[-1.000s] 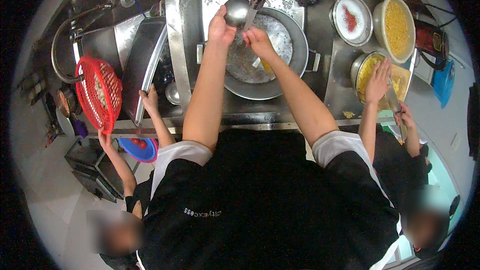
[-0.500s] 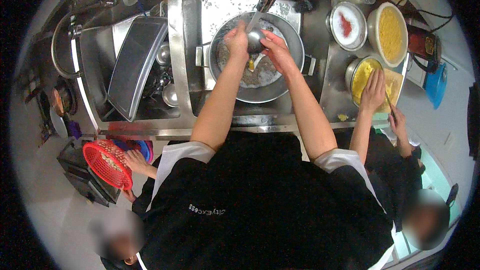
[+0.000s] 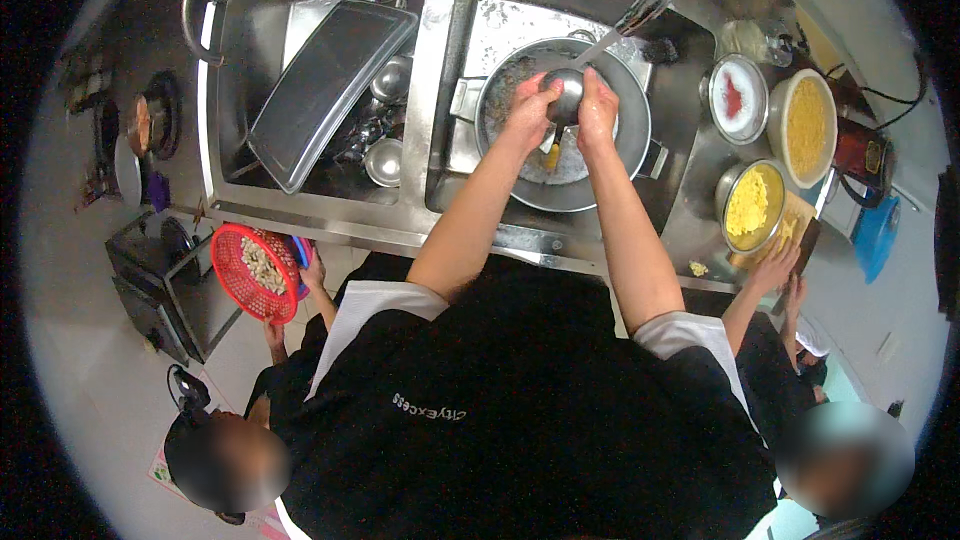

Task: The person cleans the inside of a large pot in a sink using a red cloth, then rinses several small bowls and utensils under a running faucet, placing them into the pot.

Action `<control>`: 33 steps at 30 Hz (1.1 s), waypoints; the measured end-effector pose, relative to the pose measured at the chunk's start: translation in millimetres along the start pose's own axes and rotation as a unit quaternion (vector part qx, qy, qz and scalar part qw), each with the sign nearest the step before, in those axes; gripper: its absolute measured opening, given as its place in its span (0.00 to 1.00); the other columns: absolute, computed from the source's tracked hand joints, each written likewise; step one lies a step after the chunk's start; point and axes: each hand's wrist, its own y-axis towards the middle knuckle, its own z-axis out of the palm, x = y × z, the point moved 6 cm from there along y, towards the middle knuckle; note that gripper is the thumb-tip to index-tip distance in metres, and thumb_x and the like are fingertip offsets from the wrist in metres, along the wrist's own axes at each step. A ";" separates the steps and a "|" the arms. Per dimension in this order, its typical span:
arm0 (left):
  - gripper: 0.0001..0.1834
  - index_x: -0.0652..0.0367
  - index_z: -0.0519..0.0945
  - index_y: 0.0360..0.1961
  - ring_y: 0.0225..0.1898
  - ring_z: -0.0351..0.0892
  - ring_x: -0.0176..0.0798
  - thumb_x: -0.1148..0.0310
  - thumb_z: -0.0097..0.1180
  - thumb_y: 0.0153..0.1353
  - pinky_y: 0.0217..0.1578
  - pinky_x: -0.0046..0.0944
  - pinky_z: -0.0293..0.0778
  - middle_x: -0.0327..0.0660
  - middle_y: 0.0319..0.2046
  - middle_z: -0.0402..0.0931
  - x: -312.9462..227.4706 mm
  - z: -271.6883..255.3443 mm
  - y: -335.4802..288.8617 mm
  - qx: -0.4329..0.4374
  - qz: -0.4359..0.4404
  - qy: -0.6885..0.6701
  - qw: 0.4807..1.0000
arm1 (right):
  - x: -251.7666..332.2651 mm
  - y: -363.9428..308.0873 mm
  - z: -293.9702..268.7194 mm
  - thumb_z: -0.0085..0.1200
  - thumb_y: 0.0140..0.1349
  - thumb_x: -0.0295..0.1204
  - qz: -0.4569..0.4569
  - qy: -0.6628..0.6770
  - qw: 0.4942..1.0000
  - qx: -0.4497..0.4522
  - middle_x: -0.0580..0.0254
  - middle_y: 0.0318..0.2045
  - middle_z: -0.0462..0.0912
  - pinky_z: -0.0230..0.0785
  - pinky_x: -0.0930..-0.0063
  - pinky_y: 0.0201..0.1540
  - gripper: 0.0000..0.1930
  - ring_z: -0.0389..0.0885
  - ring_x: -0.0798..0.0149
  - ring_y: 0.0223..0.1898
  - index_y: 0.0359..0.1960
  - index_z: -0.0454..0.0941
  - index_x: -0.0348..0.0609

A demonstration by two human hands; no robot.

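A small round metal bowl (image 3: 566,94) is between my hands, under the stream from the tap (image 3: 655,5). My left hand (image 3: 530,115) closes round its left side, with the thumb over the metal. On the opposite side my right hand (image 3: 598,108) presses its fingers along the edge. Both hands are above a wide two-handled metal pot (image 3: 640,135) standing in the sink (image 3: 460,50). Cloudy, foamy water fills the pot. Just below the bowl shows a yellow and white piece (image 3: 551,152), whose kind I cannot make out.
Left, a second sink holds a dark tray (image 3: 325,90) and metal ladles (image 3: 384,162). A co-worker holds a red basket (image 3: 222,265) of pale pieces. Right stand bowls of white (image 3: 738,120) and yellow food (image 3: 808,130); another co-worker's hand (image 3: 775,265) is at a cutting board (image 3: 797,208).
The view has turned, shifting the sinks rightward. My right hand has come flatter against the bowl's side. The right co-worker's hand left the yellow food bowl; the red basket's contents show more.
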 end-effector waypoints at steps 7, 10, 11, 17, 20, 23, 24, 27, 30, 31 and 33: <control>0.10 0.59 0.76 0.28 0.23 0.73 0.34 0.63 0.55 0.56 0.27 0.37 0.71 0.38 0.24 0.74 12.4 -32.7 21.5 -0.234 0.059 0.010 0.970 | -25.8 -37.3 -27.7 0.37 0.66 0.46 0.079 -0.081 0.993 0.015 0.61 0.24 0.76 0.68 0.74 0.31 0.23 0.73 0.67 0.24 0.31 0.74 0.36; 0.08 0.59 0.75 0.26 0.23 0.72 0.34 0.65 0.54 0.53 0.27 0.36 0.70 0.37 0.22 0.72 8.3 -34.7 9.2 -0.227 0.098 -0.028 0.969 | -52.8 -73.9 -34.2 0.39 0.64 0.46 0.334 0.029 0.940 0.058 0.57 0.31 0.78 0.71 0.72 0.35 0.23 0.76 0.66 0.28 0.38 0.74 0.36; 0.08 0.59 0.75 0.26 0.23 0.72 0.34 0.65 0.54 0.53 0.27 0.36 0.70 0.37 0.22 0.72 14.1 -39.8 1.9 -0.226 0.098 -0.030 0.969 | -39.8 -81.0 -25.4 0.39 0.64 0.46 0.333 0.028 0.941 0.057 0.57 0.31 0.78 0.71 0.72 0.35 0.23 0.76 0.66 0.28 0.38 0.74 0.36; 0.06 0.56 0.69 0.18 0.21 0.63 0.29 0.69 0.50 0.47 0.23 0.31 0.57 0.32 0.22 0.67 22.0 -39.5 -56.8 -0.055 0.143 0.178 0.972 | -48.2 -86.2 -16.5 0.45 0.61 0.32 0.403 0.119 0.879 0.223 0.56 0.32 0.77 0.69 0.80 0.23 0.11 0.76 0.68 0.26 0.40 0.72 0.38; 0.02 0.54 0.70 0.21 0.22 0.62 0.30 0.70 0.47 0.46 0.27 0.30 0.58 0.30 0.23 0.65 20.1 -37.7 -66.0 -0.027 0.024 0.186 0.982 | -57.5 -80.7 -19.9 0.50 0.58 0.26 0.367 -0.022 0.894 0.256 0.64 0.29 0.77 0.67 0.85 0.21 0.07 0.76 0.71 0.24 0.39 0.72 0.43; 0.04 0.53 0.72 0.27 0.25 0.67 0.32 0.67 0.47 0.55 0.30 0.34 0.63 0.30 0.22 0.67 26.0 -29.4 -67.4 -0.016 -0.168 0.136 0.976 | -58.2 -72.8 -29.2 0.43 0.58 0.21 0.374 -0.098 0.862 0.328 0.67 0.27 0.76 0.63 0.89 0.18 0.08 0.75 0.75 0.23 0.37 0.72 0.46; 0.06 0.53 0.73 0.30 0.26 0.70 0.32 0.65 0.47 0.58 0.31 0.36 0.64 0.30 0.23 0.70 32.1 -21.6 -63.1 0.054 -0.261 0.105 0.958 | -65.2 -71.0 -37.8 0.40 0.58 0.20 0.378 -0.151 0.832 0.377 0.68 0.26 0.75 0.62 0.90 0.18 0.10 0.75 0.75 0.23 0.38 0.72 0.46; 0.11 0.59 0.73 0.36 0.30 0.76 0.38 0.63 0.46 0.62 0.35 0.41 0.71 0.38 0.30 0.76 66.5 -54.1 -20.0 0.080 -0.342 0.159 0.923 | -43.6 -82.2 -32.0 0.37 0.56 0.20 0.391 -0.213 0.819 0.360 0.72 0.32 0.74 0.65 0.88 0.21 0.12 0.74 0.76 0.24 0.37 0.72 0.46; 0.09 0.61 0.72 0.35 0.24 0.72 0.36 0.66 0.45 0.62 0.27 0.40 0.71 0.39 0.23 0.73 92.8 -62.1 18.9 0.085 -0.309 0.163 0.933 | -61.5 -86.4 -47.2 0.39 0.56 0.22 0.375 -0.253 0.807 0.381 0.73 0.37 0.71 0.70 0.84 0.29 0.10 0.73 0.76 0.32 0.36 0.71 0.48; 0.08 0.62 0.71 0.34 0.22 0.71 0.35 0.67 0.44 0.62 0.24 0.39 0.70 0.38 0.21 0.72 96.3 -72.1 32.6 0.044 -0.272 0.069 0.959 | -54.4 -90.1 -38.6 0.41 0.55 0.23 0.370 -0.251 0.804 0.391 0.71 0.36 0.72 0.70 0.84 0.29 0.09 0.72 0.77 0.33 0.37 0.71 0.48; 0.09 0.62 0.69 0.29 0.17 0.68 0.34 0.69 0.39 0.64 0.17 0.33 0.67 0.40 0.17 0.67 98.3 -86.5 48.3 -0.016 -0.308 0.048 0.950 | -32.7 -101.5 -19.5 0.39 0.50 0.21 0.345 -0.275 0.833 0.334 0.71 0.18 0.72 0.63 0.82 0.15 0.08 0.66 0.77 0.15 0.29 0.71 0.44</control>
